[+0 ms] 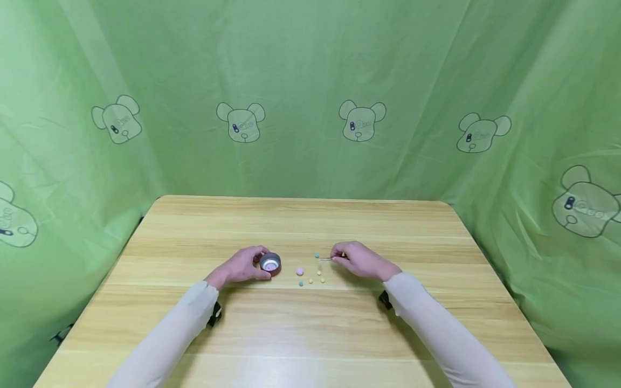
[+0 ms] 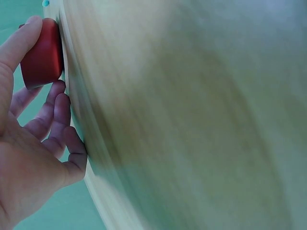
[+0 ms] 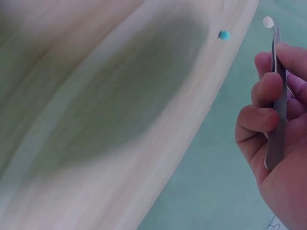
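Observation:
My left hand (image 1: 242, 265) grips a small round red tin (image 1: 276, 272), thumb on its near side and fingers behind. The tin is uncovered, and something pinkish shows on its silvery bottom. In the left wrist view the thumb lies over the tin's red wall (image 2: 44, 60). My right hand (image 1: 363, 262) holds metal tweezers (image 3: 277, 134) with a bent tip. Pinched in that tip is a small pale pill (image 3: 268, 22), held above the table. A blue pill (image 1: 317, 256) lies on the wood close to the tweezers' tip.
Between the hands, a larger pink pill (image 1: 299, 271), another blue pill (image 1: 301, 283) and several pale yellow pills (image 1: 311, 281) lie scattered on the wooden table (image 1: 301, 328). A green curtain (image 1: 301, 161) with bear-head prints hangs behind and beside the table.

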`<state>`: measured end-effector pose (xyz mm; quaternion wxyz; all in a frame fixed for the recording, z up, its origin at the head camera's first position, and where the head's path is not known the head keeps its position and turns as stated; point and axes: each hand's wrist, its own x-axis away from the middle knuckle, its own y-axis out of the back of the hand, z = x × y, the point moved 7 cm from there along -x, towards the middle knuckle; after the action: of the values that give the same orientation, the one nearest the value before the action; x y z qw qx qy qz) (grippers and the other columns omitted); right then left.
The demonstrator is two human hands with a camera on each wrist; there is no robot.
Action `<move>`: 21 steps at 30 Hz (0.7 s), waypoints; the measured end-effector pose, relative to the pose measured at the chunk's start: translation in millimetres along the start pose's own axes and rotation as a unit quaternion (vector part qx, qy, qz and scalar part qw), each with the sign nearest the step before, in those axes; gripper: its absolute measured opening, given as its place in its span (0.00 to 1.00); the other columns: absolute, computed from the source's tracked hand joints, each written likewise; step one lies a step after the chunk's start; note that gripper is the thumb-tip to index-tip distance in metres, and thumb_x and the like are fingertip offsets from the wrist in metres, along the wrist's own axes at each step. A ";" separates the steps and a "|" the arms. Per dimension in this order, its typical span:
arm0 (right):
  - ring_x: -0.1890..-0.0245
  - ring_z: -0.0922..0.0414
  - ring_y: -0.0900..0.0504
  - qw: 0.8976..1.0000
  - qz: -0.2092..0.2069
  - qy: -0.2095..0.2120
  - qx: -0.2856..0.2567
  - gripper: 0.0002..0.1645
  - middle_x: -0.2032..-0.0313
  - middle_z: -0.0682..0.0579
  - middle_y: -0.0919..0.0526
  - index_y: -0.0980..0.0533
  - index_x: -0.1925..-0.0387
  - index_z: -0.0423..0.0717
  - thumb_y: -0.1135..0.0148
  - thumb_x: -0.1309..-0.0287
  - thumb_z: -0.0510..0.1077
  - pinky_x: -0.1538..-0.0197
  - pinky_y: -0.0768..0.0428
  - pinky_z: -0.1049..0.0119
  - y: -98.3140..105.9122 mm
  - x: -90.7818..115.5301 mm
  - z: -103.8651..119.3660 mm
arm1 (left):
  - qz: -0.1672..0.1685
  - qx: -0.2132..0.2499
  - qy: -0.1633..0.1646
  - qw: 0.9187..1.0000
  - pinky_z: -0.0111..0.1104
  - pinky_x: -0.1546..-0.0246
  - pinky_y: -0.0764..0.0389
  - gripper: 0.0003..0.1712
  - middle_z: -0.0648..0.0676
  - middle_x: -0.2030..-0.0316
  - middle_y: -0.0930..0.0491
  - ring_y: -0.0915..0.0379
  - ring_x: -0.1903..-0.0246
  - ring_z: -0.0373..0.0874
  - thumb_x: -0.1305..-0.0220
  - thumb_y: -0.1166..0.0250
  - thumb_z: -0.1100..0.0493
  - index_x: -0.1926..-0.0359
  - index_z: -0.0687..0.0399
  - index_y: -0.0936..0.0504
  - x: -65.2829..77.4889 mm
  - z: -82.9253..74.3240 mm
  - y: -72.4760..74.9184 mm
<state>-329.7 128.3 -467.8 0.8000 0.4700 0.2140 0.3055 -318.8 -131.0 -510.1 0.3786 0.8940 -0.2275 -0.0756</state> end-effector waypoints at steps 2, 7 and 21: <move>0.70 0.66 0.28 1.000 0.001 0.000 0.002 0.09 0.68 0.57 0.22 0.25 0.63 0.47 0.48 0.41 0.45 0.65 0.28 0.69 0.3 -2.6 2.3 | 0.000 0.001 -0.001 1.000 0.36 0.59 0.32 0.31 0.46 0.63 0.26 0.32 0.63 0.39 0.60 0.28 0.48 0.53 0.45 0.29 -0.4 0.4 0.2; 0.71 0.65 0.28 1.000 0.006 0.000 0.007 0.09 0.68 0.56 0.22 0.25 0.63 0.48 0.49 0.40 0.46 0.65 0.28 0.69 -0.3 -9.8 7.2 | 0.000 -0.005 0.004 1.000 0.36 0.58 0.32 0.31 0.46 0.62 0.26 0.32 0.62 0.39 0.61 0.28 0.48 0.52 0.44 0.29 -0.3 0.0 0.9; 0.72 0.64 0.28 0.999 0.022 0.025 -0.003 0.10 0.68 0.53 0.21 0.24 0.63 0.47 0.49 0.40 0.46 0.67 0.28 0.69 -4.3 -32.8 28.8 | 0.004 -0.005 0.005 1.000 0.37 0.57 0.33 0.32 0.47 0.62 0.27 0.32 0.61 0.40 0.60 0.29 0.48 0.52 0.45 0.29 -0.1 0.5 1.5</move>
<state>-334.0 86.2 -456.3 0.7890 0.4640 0.2227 0.3355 -319.5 -132.1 -509.4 0.3847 0.8914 -0.2289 -0.0710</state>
